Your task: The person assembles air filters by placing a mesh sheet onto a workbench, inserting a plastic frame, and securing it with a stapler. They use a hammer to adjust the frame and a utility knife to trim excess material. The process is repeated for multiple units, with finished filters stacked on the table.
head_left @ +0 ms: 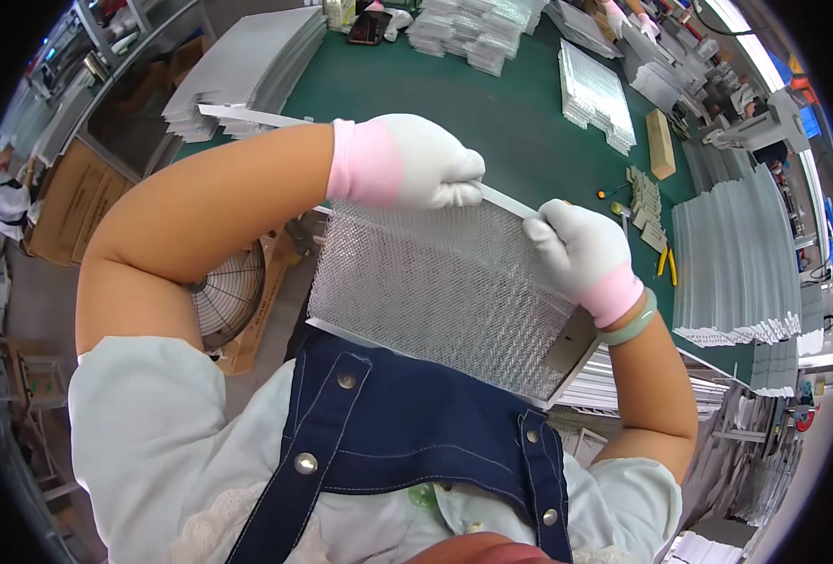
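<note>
A silvery metal mesh panel point(426, 282) lies tilted in front of my body, its lower edge against my apron. Along its far edge runs a long, thin white metal strip point(508, 200), which passes under my left hand and sticks out well to the left. My left hand point(430, 167), in a white glove with a pink cuff, is closed around the strip near its middle. At the strip's right end my right hand point(581, 246), gloved alike, pinches it at the panel's far right corner. The fingertips of both hands are partly hidden.
Stacked mesh sheets point(256, 61) stand at the far left of the green table point(369, 85), more mesh pieces point(477, 28) at the back. To the right are a wooden block point(660, 144), yellow-handled pliers point(668, 263), small metal pieces point(644, 202) and a tall panel stack point(736, 254). A fan point(228, 301) stands left.
</note>
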Tool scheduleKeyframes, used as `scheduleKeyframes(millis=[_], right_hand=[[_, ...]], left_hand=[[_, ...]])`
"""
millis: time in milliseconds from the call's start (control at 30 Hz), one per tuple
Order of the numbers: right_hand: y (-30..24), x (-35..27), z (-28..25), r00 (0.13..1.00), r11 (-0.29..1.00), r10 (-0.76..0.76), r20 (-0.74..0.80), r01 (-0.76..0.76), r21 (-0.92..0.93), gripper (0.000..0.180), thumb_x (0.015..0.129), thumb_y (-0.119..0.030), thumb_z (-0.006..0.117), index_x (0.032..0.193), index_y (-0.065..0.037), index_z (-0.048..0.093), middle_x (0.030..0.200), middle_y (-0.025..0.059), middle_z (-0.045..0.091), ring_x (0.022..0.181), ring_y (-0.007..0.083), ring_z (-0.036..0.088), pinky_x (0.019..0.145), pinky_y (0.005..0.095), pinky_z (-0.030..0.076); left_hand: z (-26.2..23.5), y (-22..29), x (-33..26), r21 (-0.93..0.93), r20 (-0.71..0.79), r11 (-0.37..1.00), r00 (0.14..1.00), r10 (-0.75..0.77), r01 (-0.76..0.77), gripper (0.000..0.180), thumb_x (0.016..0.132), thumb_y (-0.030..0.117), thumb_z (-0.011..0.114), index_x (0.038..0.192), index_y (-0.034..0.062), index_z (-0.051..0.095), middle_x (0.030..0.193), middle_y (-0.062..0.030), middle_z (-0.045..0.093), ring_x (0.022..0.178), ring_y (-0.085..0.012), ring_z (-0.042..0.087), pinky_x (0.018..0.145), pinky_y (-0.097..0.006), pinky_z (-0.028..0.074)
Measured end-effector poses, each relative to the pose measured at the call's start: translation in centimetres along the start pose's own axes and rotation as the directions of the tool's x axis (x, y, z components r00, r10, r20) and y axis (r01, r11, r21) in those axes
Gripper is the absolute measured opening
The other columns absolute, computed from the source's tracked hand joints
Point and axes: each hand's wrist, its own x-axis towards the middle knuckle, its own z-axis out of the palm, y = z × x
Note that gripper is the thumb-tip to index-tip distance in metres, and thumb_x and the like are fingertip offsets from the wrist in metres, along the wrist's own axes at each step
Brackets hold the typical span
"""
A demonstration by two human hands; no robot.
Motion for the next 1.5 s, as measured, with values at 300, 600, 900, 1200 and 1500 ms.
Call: scheduleKeyframes(millis=[300,600,900,1200,1500], right_hand=[[-1.0,3.2,0.3,0.997,0.989,-0.046,0.068,0.036,0.143,0.026,0.093,-0.027,0.061,0.089,-0.002,0.062,0.079,0.0146,0.065,0.075,0.0366,0.064,0.068,0.0435,0.050],[-1.8,2.4,2.3,0.989,0.984,-0.117,-0.092,0.103,-0.146,0.025,0.095,-0.028,0.058,0.080,-0.008,0.055,0.069,0.0131,0.059,0.066,0.0355,0.062,0.060,0.0443,0.050],[-1.4,4.4,0.2,0.946,0.886,0.051,0.319,-0.190,0.423,0.024,0.093,-0.020,0.060,0.101,0.001,0.067,0.085,0.0179,0.067,0.075,0.0280,0.066,0.072,0.0352,0.051],[-2.4,3.4,2.9,0.987,0.982,-0.098,0.127,0.075,0.172,0.027,0.094,-0.031,0.057,0.091,-0.005,0.063,0.077,0.0166,0.064,0.078,0.0356,0.064,0.071,0.0435,0.051],[-2.2,3.1,4.6,0.991,0.995,-0.093,0.095,0.096,-0.023,0.030,0.097,-0.035,0.053,0.086,-0.008,0.060,0.077,0.0156,0.065,0.075,0.0362,0.064,0.067,0.0465,0.051]], left_hand=[[-2.3,1.0,1.9,-0.014,0.204,0.989,0.969,-0.139,0.145,0.026,0.098,0.029,0.055,0.097,0.0033,0.059,0.079,-0.0153,0.063,0.078,-0.0340,0.063,0.071,-0.043,0.049],[0.2,-0.1,0.3,0.205,-0.028,0.979,1.000,0.003,0.003,0.021,0.092,0.028,0.060,0.090,0.0068,0.060,0.072,-0.0129,0.063,0.069,-0.0354,0.064,0.063,-0.045,0.051],[-0.1,-1.0,-1.5,0.096,0.025,0.990,0.994,-0.104,0.101,0.022,0.095,0.027,0.057,0.091,0.0056,0.060,0.073,-0.0132,0.063,0.070,-0.0340,0.063,0.066,-0.042,0.050],[-0.2,-0.8,-2.6,-0.073,0.199,0.978,0.964,-0.176,0.193,0.029,0.099,0.031,0.051,0.099,0.0040,0.060,0.085,-0.0162,0.064,0.085,-0.0336,0.063,0.078,-0.042,0.049],[1.8,-3.6,-5.8,0.267,0.102,0.943,0.967,-0.232,0.198,0.028,0.087,0.032,0.063,0.096,0.0064,0.061,0.074,-0.0121,0.064,0.076,-0.0337,0.064,0.072,-0.043,0.052]])
